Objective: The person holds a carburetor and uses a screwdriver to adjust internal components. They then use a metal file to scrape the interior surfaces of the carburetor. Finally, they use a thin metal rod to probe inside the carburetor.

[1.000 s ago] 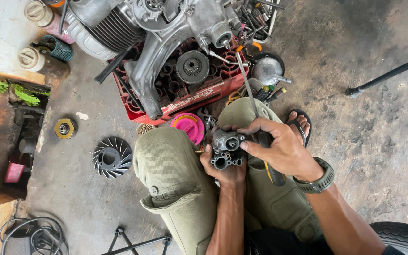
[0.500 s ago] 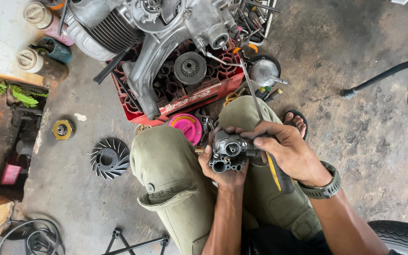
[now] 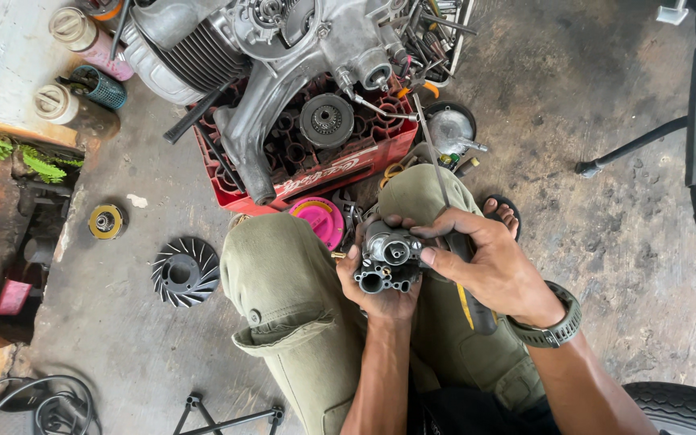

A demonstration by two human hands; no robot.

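Observation:
My left hand (image 3: 380, 294) cups a small grey metal carburettor (image 3: 390, 256) from below, holding it over my lap between my knees in olive trousers. My right hand (image 3: 489, 266) rests against the carburettor's right side, thumb and fingers on it, while gripping a long screwdriver (image 3: 467, 298) with a black and yellow handle; its thin shaft runs up past my knee toward the crate. A watch sits on my right wrist.
A red plastic crate (image 3: 316, 173) ahead carries a scooter engine (image 3: 283, 40). A pink round lid (image 3: 317, 219), black fan wheel (image 3: 185, 271), small yellow-rimmed part (image 3: 106, 221) and metal cup (image 3: 451, 129) lie on the concrete floor. A tyre (image 3: 682, 407) is at lower right.
Both hands with the carburettor shifted slightly; my right hand settled closer against its side with the screwdriver handle lying along my thigh.

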